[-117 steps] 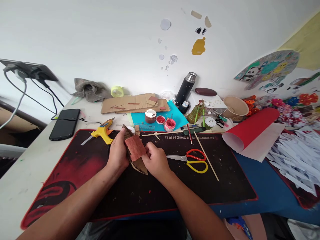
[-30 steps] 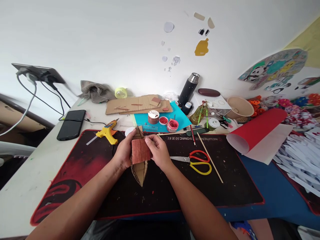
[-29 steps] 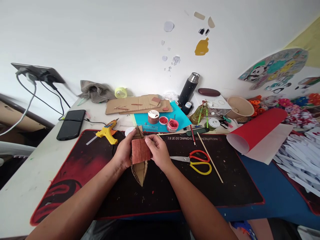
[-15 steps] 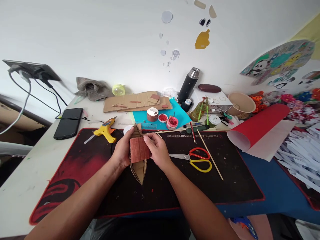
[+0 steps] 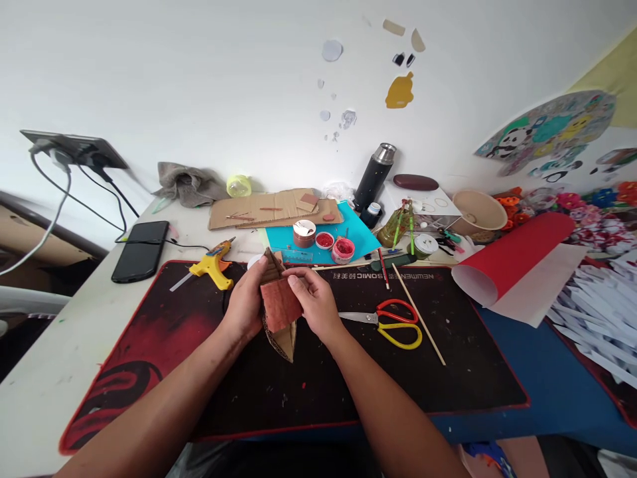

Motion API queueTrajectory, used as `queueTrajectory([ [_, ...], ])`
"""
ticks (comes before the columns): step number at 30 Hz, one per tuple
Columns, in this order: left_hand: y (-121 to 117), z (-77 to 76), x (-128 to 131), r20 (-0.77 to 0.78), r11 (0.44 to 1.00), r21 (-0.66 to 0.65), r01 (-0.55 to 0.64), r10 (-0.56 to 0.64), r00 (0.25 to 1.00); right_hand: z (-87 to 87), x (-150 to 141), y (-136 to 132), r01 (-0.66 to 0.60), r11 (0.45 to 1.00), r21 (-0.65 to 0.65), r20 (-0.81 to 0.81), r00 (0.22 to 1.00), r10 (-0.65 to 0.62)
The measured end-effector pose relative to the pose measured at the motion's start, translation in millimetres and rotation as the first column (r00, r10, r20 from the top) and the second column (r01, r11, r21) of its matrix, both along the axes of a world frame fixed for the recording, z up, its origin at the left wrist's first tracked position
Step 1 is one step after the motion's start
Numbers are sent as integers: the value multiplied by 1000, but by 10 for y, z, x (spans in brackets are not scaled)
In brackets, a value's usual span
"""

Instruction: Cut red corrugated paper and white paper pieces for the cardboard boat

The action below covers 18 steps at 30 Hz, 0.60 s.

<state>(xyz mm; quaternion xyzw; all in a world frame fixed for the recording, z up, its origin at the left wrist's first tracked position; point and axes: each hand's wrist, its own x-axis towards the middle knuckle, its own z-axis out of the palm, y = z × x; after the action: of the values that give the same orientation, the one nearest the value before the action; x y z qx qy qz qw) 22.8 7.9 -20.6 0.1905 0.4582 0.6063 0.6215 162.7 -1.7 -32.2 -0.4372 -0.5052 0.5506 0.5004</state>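
Gripping the pointed cardboard piece in the left hand and pinching the red-brown panel with the right hand, above the black mat, possibly risking creasing the panel by squeezing too hard.

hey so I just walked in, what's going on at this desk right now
Someone is holding a pointed, boat-shaped piece of cardboard with a reddish-brown panel across its middle. The left hand grips one side and the right hand pinches the panel's other edge, above a black and red mat. Scissors and a yellow glue gun lie within view, not in hand. Open paint pots stand on a blue sheet behind.
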Motion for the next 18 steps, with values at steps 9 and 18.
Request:
queueTrajectory([
  [9,-14,118,-126,-180,956,288,-54,109,978,-2,180,14,-74,996,45,-106,991,78],
  [18,-52,161,-162,2,953,301,18,-19,1000,70,117,-53,-273,962,-3,-172,948,268],
])
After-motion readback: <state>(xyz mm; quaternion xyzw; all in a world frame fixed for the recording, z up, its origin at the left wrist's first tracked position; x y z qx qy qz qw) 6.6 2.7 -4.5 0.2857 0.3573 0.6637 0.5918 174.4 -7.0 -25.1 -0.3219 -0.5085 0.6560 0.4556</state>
